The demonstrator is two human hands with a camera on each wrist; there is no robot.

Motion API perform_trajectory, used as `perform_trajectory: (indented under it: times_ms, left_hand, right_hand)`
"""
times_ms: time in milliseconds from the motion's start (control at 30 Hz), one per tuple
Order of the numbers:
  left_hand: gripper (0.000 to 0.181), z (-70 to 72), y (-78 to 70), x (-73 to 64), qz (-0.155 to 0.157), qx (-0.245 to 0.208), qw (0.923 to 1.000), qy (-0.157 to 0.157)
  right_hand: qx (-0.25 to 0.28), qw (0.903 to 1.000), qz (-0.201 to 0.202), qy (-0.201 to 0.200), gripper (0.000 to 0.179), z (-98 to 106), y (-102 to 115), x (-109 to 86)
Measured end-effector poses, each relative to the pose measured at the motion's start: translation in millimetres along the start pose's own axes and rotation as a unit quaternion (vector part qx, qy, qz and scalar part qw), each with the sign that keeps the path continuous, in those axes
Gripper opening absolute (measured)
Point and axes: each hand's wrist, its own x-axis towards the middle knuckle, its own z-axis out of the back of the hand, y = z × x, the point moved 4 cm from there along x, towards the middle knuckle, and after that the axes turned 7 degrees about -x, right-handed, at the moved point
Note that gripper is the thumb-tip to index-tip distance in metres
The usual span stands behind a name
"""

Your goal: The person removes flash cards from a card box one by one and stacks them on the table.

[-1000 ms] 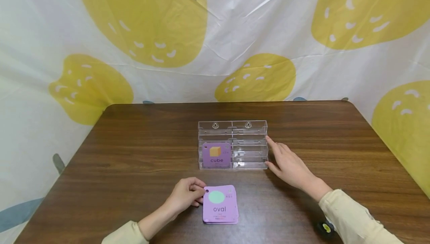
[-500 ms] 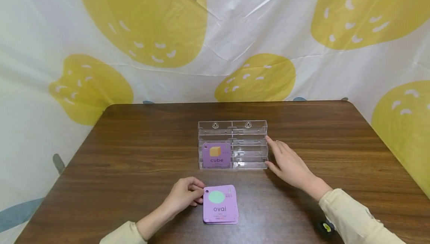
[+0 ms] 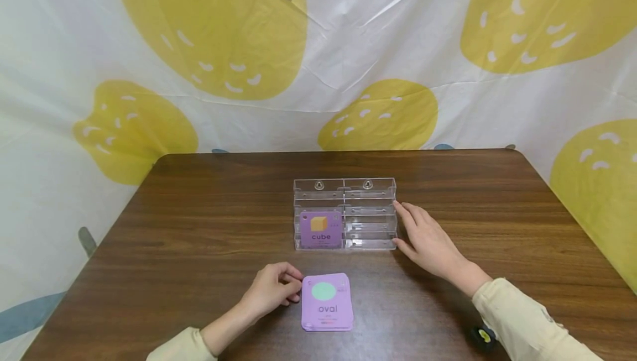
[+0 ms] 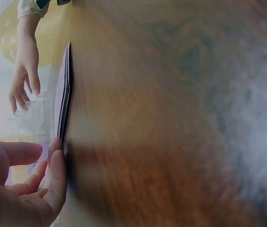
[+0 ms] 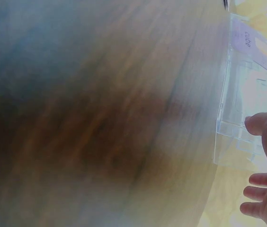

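A stack of purple flashcards, its top one reading "oval" under a green oval, lies on the table. My left hand is at the stack's left edge. In the left wrist view the fingertips touch the edge of the stack, while the thumb stays apart from it. Behind the stack stands a clear plastic tiered card holder. A purple "cube" card sits at its lower left. My right hand has its index finger and thumb against the holder's right side, with the other fingers loose.
The brown wooden table runs back to a white curtain with yellow fruit prints. A small black object with a yellow mark lies beside the right sleeve.
The top "oval" card has shifted slightly to the right, and the stack looks a little more even. My hands and the holder stay nearly in place.
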Motion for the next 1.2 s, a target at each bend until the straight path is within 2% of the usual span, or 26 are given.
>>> perform_trajectory:
  times_ms: [167,300,400,500,633,867,933,967,1067,1200]
  left_hand:
    - [0.012,5.2,-3.0,4.0,-0.021,0.033,0.9992,-0.008]
    - [0.01,13.3,-10.0,12.2,-0.052,0.072,0.9954,-0.037]
    - [0.007,20.7,-15.3,21.4,-0.081,0.103,0.9889,-0.07]
    - [0.006,26.9,-19.6,31.6,-0.115,0.133,0.9792,-0.101]
    - [0.008,31.6,-27.3,43.3,-0.168,0.191,0.9573,-0.138]
    - [0.017,31.8,-39.7,55.2,-0.263,0.288,0.901,-0.189]
    - [0.019,31.4,-41.1,58.0,-0.279,0.302,0.8889,-0.201]
    - [0.02,31.3,-41.7,59.5,-0.284,0.305,0.8854,-0.205]
    - [0.024,30.8,-43.1,64.4,-0.288,0.303,0.8845,-0.206]
    - [0.025,29.9,-45.1,70.3,-0.276,0.294,0.8929,-0.2]
  right_hand:
    - [-0.01,0.9999,0.004,-0.001,0.073,0.3,0.0,0.3]
    - [-0.02,0.9998,0.008,-0.005,0.072,0.8,-0.1,0.6]
    - [-0.028,0.9995,0.007,-0.007,0.072,1.0,-0.6,0.5]
    - [-0.035,0.9994,0.004,-0.005,0.072,1.0,-0.7,0.3]
    - [-0.038,0.9993,0.001,-0.003,0.071,0.6,-0.7,0.0]
    - [-0.036,0.9993,0.003,-0.006,0.072,-0.7,-0.9,0.0]
    - [-0.035,0.9994,0.005,-0.007,0.073,-1.0,-0.8,0.0]
    - [-0.034,0.9994,0.006,-0.007,0.073,-1.2,-0.8,-0.1]
    - [-0.032,0.9994,0.008,-0.007,0.072,-1.3,-0.4,-0.2]
    - [-0.027,0.9996,0.008,-0.003,0.073,-0.6,0.1,-0.3]
